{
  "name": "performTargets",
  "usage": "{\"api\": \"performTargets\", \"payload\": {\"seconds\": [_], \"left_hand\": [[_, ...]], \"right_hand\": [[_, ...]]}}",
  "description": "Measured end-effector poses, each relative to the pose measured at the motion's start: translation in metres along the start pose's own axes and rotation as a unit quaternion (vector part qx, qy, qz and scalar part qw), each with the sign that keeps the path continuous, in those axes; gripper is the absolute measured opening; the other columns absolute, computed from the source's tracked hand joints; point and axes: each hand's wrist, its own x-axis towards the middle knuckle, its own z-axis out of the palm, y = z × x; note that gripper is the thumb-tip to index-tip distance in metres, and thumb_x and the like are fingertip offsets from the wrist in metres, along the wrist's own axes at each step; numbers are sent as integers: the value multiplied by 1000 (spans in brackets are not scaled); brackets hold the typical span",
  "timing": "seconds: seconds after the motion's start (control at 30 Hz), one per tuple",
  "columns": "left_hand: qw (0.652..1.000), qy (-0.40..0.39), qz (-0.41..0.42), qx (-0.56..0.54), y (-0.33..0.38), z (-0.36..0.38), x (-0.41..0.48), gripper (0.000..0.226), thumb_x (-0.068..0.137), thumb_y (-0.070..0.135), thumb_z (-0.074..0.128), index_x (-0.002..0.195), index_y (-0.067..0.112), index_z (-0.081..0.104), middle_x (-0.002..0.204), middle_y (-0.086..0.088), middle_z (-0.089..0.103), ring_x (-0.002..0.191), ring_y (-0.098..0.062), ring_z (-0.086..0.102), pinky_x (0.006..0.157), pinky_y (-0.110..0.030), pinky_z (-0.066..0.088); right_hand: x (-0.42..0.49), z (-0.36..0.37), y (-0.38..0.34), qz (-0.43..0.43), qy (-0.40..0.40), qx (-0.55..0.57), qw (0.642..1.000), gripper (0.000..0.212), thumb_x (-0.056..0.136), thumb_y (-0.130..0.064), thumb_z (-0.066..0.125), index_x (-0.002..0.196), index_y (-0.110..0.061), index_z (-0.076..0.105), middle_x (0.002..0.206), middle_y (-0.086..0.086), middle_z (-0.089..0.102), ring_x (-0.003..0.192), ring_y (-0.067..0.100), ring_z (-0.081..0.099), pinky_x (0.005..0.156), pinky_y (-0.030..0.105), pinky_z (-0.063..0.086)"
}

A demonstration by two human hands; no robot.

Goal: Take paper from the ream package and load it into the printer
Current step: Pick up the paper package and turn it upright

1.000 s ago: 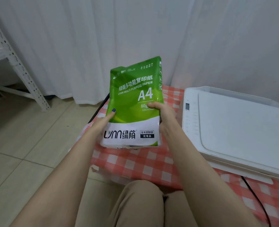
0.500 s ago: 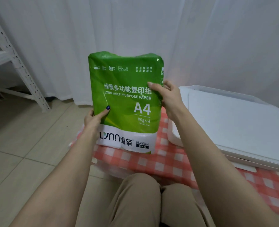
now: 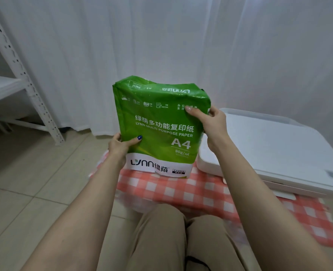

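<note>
A person is sitting at a low surface draped in a red-and-white checkered cloth point(image 3: 181, 190), with knees in tan trousers point(image 3: 161, 231) showing at the near edge. Both hands are holding a green ream package point(image 3: 157, 122) upright over the far left part of the cloth, its printed A4 face turned toward the person and its white band at the bottom. Whether its lower edge is touching the cloth, I cannot tell. The left hand point(image 3: 120, 145) is gripping the package's left edge low down, thumb lying across the green front. The right hand point(image 3: 210, 122) is grasping the right edge higher up, near the top corner, thumb pressing on the front and fingers curling behind. The wrapper is looking closed along its folded top. A white printer point(image 3: 275, 145) is sitting on the cloth just to the right of the package, lid down. A white curtain point(image 3: 161, 45) is hanging behind, and a white metal shelf rack point(image 3: 14, 61) is standing at the far left on the tiled floor point(image 3: 24, 182).
</note>
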Motion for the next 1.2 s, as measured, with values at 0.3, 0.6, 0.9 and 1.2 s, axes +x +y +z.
{"api": "performTargets", "payload": {"seconds": [0.3, 0.6, 0.9, 1.2], "left_hand": [[996, -6, 15, 86, 12, 14, -3, 39, 74, -13, 64, 106, 7, 56, 97, -10, 64, 85, -26, 61, 63, -27, 50], [984, 130, 73, -96, 70, 59, -23, 19, 78, 32, 50, 83, 15, 56, 86, -2, 55, 80, -21, 50, 71, -32, 40], [989, 98, 53, -98, 99, 78, -22, 30, 72, 50, 42, 72, 24, 57, 86, -1, 59, 81, -23, 57, 76, -35, 48], [990, 50, 24, 133, 109, 94, -35, 63, 78, 49, 46, 122, 6, 53, 117, -7, 59, 107, -26, 58, 96, -37, 47]], "right_hand": [[-5, -17, -3, -7, -13, -58, 998, 38, 73, -7, 77, 108, -12, 62, 95, 1, 70, 82, 12, 69, 62, 19, 54], [-14, -11, -15, -50, -30, -119, 991, 34, 67, -1, 79, 83, -18, 55, 85, -1, 68, 73, 11, 68, 59, 17, 53], [-38, 6, -13, -128, 18, -157, 979, 36, 63, -13, 83, 73, -21, 49, 79, 0, 69, 78, 22, 69, 76, 41, 59], [-53, 20, -6, -160, 23, -242, 957, 37, 70, -21, 80, 98, -17, 57, 83, -13, 61, 84, 13, 63, 81, 34, 54]]}}
